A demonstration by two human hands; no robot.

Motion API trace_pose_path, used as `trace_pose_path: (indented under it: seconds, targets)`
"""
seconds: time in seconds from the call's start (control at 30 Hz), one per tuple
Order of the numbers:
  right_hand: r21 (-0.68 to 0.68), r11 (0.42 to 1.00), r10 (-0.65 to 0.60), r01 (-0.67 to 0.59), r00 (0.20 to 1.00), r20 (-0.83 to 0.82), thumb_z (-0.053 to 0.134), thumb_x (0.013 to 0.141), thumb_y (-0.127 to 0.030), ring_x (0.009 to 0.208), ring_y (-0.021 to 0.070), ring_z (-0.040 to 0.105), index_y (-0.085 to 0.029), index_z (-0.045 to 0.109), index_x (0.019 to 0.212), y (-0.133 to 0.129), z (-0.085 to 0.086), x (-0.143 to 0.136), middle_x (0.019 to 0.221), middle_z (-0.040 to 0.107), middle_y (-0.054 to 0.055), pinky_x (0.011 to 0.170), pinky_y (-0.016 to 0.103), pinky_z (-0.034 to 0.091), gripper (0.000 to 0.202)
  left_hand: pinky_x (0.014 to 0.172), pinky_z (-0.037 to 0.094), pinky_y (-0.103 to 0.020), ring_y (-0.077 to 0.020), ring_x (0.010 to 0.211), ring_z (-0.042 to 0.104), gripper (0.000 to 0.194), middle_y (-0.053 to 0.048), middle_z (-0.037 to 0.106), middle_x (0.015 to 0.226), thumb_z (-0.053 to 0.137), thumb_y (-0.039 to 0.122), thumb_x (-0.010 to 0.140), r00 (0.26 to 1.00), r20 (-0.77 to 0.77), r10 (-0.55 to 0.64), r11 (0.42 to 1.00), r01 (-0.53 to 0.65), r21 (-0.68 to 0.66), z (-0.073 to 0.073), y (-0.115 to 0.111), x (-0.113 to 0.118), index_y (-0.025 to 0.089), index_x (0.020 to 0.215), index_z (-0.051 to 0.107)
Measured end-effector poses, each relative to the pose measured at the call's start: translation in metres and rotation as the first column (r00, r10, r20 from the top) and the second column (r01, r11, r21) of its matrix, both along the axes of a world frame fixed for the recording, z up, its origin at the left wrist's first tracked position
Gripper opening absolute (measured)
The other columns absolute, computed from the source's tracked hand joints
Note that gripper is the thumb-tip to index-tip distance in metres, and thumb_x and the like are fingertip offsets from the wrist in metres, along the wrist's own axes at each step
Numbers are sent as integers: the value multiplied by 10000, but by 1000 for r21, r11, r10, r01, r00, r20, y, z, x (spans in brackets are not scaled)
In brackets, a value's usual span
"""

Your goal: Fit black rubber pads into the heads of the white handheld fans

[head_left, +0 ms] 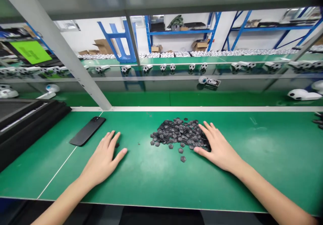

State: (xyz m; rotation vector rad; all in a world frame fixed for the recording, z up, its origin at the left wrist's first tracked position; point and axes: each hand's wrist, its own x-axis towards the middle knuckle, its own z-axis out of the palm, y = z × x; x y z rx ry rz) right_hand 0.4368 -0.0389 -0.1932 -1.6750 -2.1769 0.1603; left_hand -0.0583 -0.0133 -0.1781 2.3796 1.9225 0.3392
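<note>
A pile of small black pentagon-shaped pieces [179,132] lies on the green tabletop [146,181], with a few loose ones along its front edge. My right hand [218,147] rests against the right side of the pile, fingers apart, its fingertips partly over the pieces. To the left of the pile, my left hand [103,161] is spread over the table and holds nothing. A small dark piece [117,145] shows beside its fingers. A black phone [87,131] lies flat just beyond my left hand.
Black trays [30,127] are stacked at the left edge. A slanted white post [65,56] rises behind the phone. Beyond the table's back rail [176,109], white parts with soccer-ball heads [163,67] stand in a row. Dark items sit at the far right edge.
</note>
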Motion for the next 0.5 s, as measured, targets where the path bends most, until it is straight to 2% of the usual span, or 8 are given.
trace_pose_path:
  seconds: [0.03, 0.1, 0.23, 0.37, 0.5]
  targets:
    - [-2, 999, 47, -47, 999, 8, 637, 885, -743, 1572, 448, 127, -356, 172, 1677, 6, 3, -10, 1735, 158, 60, 1231, 703, 272, 996, 1284, 244, -582, -364, 1602, 176, 860, -127, 238, 1721, 469, 705, 954, 999, -27, -26, 1000, 26, -9, -1, -1, 3, 214, 1637, 287]
    - [-7, 994, 106, -105, 994, 15, 658, 843, -780, 1574, 460, 84, -347, 165, 1680, 22, 8, -29, 1741, 115, 72, 1229, 721, 239, 1064, 1293, 228, -570, -379, 1606, 148, 994, -122, 173, 1739, 536, 774, 884, 990, -35, -137, 990, 136, -23, 2, 6, 27, 215, 1655, 250]
    - [-16, 977, 211, -210, 978, 4, 668, 821, -799, 1566, 466, 142, -342, 257, 1661, 60, 15, -54, 1728, 178, 102, 1219, 728, 223, 1041, 1302, 187, -564, -412, 1602, 126, 1257, -151, 88, 1743, 608, 895, 725, 922, 81, -379, 920, 384, -71, 12, 41, 102, 200, 1678, 173]
    - [6, 940, 340, -340, 940, 1, 642, 900, -722, 1505, 433, 343, -326, 481, 1560, 83, 20, -65, 1633, 417, 106, 1208, 679, 292, 787, 1307, 147, -563, -423, 1602, 105, 1373, -204, 114, 1729, 630, 941, 639, 850, 192, -491, 858, 510, -63, 10, 70, 164, 141, 1668, 200]
    - [46, 908, 418, -417, 909, -7, 621, 979, -589, 1428, 391, 457, -299, 585, 1481, 87, 23, -64, 1547, 530, 99, 1186, 621, 361, 581, 1306, 157, -561, -413, 1599, 144, 1356, -220, 196, 1711, 617, 946, 648, 808, 213, -549, 817, 572, -65, 7, 79, 193, 117, 1653, 241]
